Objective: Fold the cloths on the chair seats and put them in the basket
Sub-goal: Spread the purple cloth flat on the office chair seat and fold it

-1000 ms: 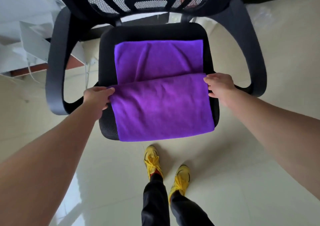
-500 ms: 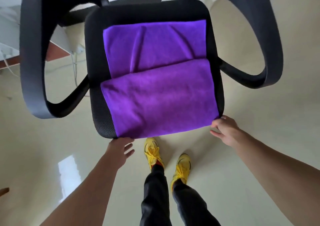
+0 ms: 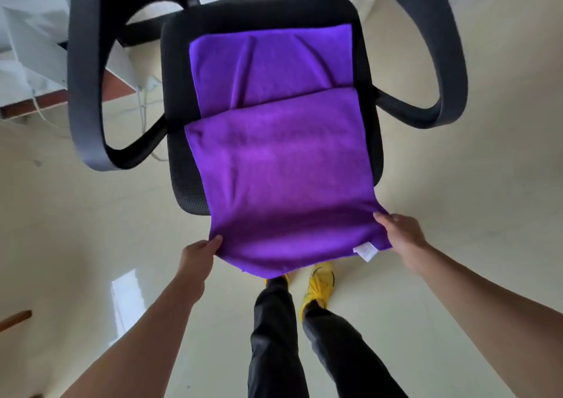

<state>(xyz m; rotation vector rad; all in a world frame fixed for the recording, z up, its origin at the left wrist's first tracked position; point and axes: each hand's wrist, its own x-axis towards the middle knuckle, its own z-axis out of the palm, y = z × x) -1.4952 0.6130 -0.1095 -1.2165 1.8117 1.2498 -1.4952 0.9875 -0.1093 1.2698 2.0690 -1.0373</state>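
A purple cloth (image 3: 283, 160) lies partly folded on the black seat (image 3: 176, 141) of an office chair, its near flap laid over the far half. The near edge is lifted off the seat's front and hangs over the floor, with a white label (image 3: 365, 251) at its right corner. My left hand (image 3: 198, 254) pinches the near left corner. My right hand (image 3: 402, 236) pinches the near right corner. No basket is in view.
The chair's grey armrests (image 3: 88, 93) curve out on both sides of the seat. My legs and yellow shoes (image 3: 320, 285) stand on the pale tiled floor just under the cloth. A white desk with cables (image 3: 33, 71) is at the far left.
Both hands let go of the folded flap's side edges, dropped to the seat's front, and now grip the cloth's near corners, which are raised off the seat toward me.
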